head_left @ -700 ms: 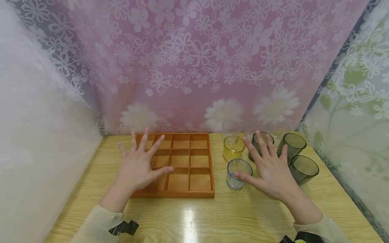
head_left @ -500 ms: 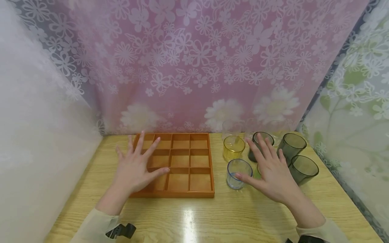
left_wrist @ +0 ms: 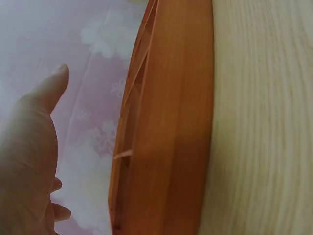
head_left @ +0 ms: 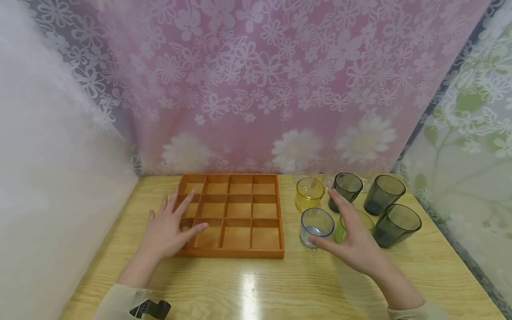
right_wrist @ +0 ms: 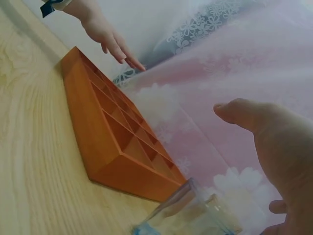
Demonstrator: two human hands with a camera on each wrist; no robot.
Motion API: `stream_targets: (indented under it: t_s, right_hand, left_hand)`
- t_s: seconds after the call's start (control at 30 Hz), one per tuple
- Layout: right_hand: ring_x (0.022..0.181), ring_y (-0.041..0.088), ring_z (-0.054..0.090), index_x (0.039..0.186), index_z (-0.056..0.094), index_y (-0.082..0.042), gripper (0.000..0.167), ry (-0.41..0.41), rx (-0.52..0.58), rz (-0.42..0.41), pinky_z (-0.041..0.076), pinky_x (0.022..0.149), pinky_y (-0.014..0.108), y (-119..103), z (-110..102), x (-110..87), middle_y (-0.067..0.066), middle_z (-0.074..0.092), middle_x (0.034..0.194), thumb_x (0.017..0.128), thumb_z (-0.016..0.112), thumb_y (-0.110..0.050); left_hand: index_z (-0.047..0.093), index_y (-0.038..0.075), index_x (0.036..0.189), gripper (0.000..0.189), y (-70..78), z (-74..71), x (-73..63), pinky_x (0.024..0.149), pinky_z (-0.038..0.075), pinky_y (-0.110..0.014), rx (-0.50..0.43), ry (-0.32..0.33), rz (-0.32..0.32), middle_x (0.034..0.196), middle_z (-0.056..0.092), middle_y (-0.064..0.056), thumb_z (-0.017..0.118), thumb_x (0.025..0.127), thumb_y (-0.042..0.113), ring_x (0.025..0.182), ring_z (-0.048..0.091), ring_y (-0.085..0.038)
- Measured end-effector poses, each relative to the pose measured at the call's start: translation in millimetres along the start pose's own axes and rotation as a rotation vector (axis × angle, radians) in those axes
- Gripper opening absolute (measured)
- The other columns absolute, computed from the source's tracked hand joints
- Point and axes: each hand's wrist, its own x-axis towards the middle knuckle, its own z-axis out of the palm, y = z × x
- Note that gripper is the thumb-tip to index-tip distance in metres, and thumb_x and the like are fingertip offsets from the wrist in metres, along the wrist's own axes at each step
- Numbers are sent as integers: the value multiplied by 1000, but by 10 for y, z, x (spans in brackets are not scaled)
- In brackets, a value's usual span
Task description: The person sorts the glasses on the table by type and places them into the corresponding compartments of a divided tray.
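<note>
Likely at reach stage for blue-rimmed glass (head_left: pixel 314 226), upright on table (head_left: pixel 216 289) near right side of divided tray (head_left: pixel 232 254). Gripping nothing with right hand (head_left: pixel 356 246), thumb spread from fingers, or with left hand (head_left: pixel 162 233), splayed at tray's left. Probably calls for aligning, then closing round glass.

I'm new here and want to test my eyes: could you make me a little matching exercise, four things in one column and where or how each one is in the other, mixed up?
Things:
1. left hand
2. right hand
3. blue-rimmed glass
4. wooden tray

Where or how:
A. just in front of the yellow glass, on its near side
B. fingers spread, at the left end of the thing with compartments
C. split into compartments, left of all the glasses
D. partly hiding the green glass in the head view

Right pairs: 1-B, 2-D, 3-A, 4-C
</note>
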Motion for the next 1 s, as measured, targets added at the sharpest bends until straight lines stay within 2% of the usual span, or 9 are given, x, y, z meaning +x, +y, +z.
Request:
stream_targets:
  t_s: [0.17,0.3,0.47,0.6,0.83,1.0]
  right_hand:
    - [153,41,28,170,15,-37,119,24,51,36,32,110,76,33,127,-10,5,26,172,81,94,-45]
    - [151,41,32,170,20,-31,118,39,71,50,33,109,76,72,209,-3,10,32,169,80,95,-43]
    - [151,44,31,170,21,-25,117,27,117,67,35,110,73,115,299,4,12,30,170,80,95,-41]
    - [149,46,32,170,21,-22,117,18,129,88,36,109,74,124,353,16,16,30,169,80,95,-40]
    - [144,51,36,166,25,-9,112,51,143,102,38,105,75,169,453,33,25,37,161,81,96,-30]
    - [141,52,41,164,28,-4,108,95,162,88,41,104,73,208,525,31,26,43,154,81,96,-20]
  left_hand:
    - [3,41,170,100,-132,59,-33,111,15,-84,-45,21,-23,176,5,-17,51,93,83,153,15,-56]
    - [10,33,172,101,-223,105,-71,111,26,-80,-92,69,-40,173,15,-23,56,94,79,151,23,-55]
    - [18,22,172,100,-323,174,-115,106,37,-77,-168,97,-77,172,20,-24,61,97,72,149,28,-55]
    - [22,17,171,96,-389,256,-139,107,37,-76,-256,130,-116,170,26,-23,63,99,66,147,33,-53]
    - [33,7,166,90,-440,438,-149,117,33,-66,-431,248,-132,165,39,-21,72,99,53,147,38,-48]
    - [40,3,162,82,-427,480,-181,117,37,-62,-541,286,-221,161,45,-21,77,99,41,144,44,-46]
